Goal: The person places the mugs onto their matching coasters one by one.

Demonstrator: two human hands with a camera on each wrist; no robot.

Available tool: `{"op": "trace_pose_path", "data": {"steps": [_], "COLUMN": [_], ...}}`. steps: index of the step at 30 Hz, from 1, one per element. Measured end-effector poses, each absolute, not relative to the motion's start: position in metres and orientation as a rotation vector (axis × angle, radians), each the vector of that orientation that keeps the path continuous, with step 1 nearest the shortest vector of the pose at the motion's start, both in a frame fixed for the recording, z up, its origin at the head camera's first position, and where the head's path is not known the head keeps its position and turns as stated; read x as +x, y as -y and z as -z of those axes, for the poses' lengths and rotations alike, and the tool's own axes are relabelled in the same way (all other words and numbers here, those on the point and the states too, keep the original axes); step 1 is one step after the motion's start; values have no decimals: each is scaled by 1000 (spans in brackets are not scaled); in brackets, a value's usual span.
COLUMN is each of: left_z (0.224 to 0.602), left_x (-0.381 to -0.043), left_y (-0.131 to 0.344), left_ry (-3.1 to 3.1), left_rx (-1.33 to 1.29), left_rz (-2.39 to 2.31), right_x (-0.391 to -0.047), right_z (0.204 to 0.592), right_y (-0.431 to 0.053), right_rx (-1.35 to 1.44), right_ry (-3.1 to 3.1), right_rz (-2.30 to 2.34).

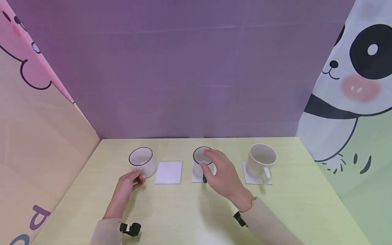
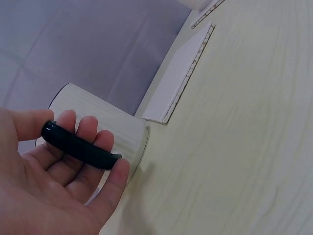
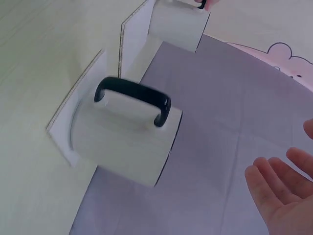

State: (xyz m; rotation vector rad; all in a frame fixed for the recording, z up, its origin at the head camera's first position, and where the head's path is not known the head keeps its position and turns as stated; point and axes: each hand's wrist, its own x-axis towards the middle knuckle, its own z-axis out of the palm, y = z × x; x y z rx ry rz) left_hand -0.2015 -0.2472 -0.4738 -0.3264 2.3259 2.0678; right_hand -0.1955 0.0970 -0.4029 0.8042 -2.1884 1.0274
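Observation:
My left hand (image 1: 125, 190) holds the black handle (image 2: 80, 149) of a white mug (image 1: 148, 167) with a dark rim. That mug is upright at the left, beside a bare white square coaster (image 1: 168, 173). A matching dark-rimmed mug (image 3: 122, 137) stands on the middle coaster (image 1: 196, 176), its black handle (image 3: 134, 90) facing me. Over this mug's right side in the head view is my right hand (image 1: 226, 179), fingers spread from the thumb. The right wrist view shows those fingers loosely bent, apart from the mug, holding nothing.
An all-white mug (image 1: 258, 166) stands on the right coaster (image 1: 249, 178), its white handle (image 1: 266, 175) toward me. A purple cloth backdrop (image 1: 196, 75) rises behind the pale wooden table (image 1: 183, 211). Printed panels, one with a panda (image 1: 346, 88), flank both sides.

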Motion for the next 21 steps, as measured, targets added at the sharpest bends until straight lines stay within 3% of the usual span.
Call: {"op": "trace_pose_path", "data": {"steps": [21], "left_z": [478], "left_x": [-203], "left_y": [247], "left_ry": [-2343], "left_rx": [-346], "left_rz": [-2078], "right_x": [-217], "right_z": [432], "right_y": [-14], "right_rx": [685], "right_ry": [2588], "right_rz": [-1030]}}
